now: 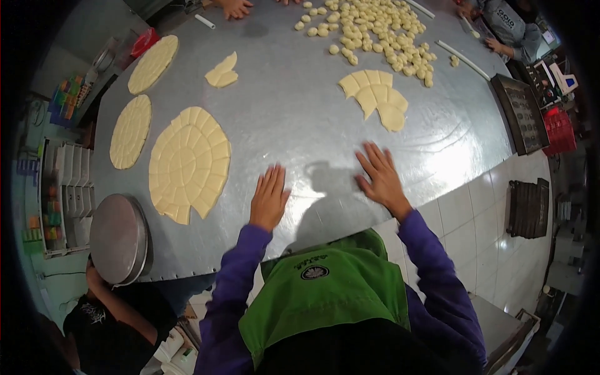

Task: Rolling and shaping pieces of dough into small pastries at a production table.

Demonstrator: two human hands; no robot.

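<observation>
My left hand (269, 199) lies palm down on the metal table (269, 125), its fingers stretched out and holding nothing. My right hand (381, 180) is also empty, fingers spread over the tabletop. Beyond the right hand is a partial ring of flat dough pieces (378, 95), cut into segments. Left of my left hand, and apart from it, lies a large round sheet of dough (190, 159) scored into many pieces, with a notch at its near edge. Two more scored dough rounds (130, 132) (154, 64) lie farther left. A small dough scrap (222, 71) sits at the far middle.
Many dough balls (381, 31) are heaped at the far side, near white rolling pins (464, 60) (205, 22). Round metal pans (117, 240) are at the near left corner, beside a co-worker's arm (122, 306). A dark tray (520, 114) borders the right edge. Other people's hands (235, 7) work across the table.
</observation>
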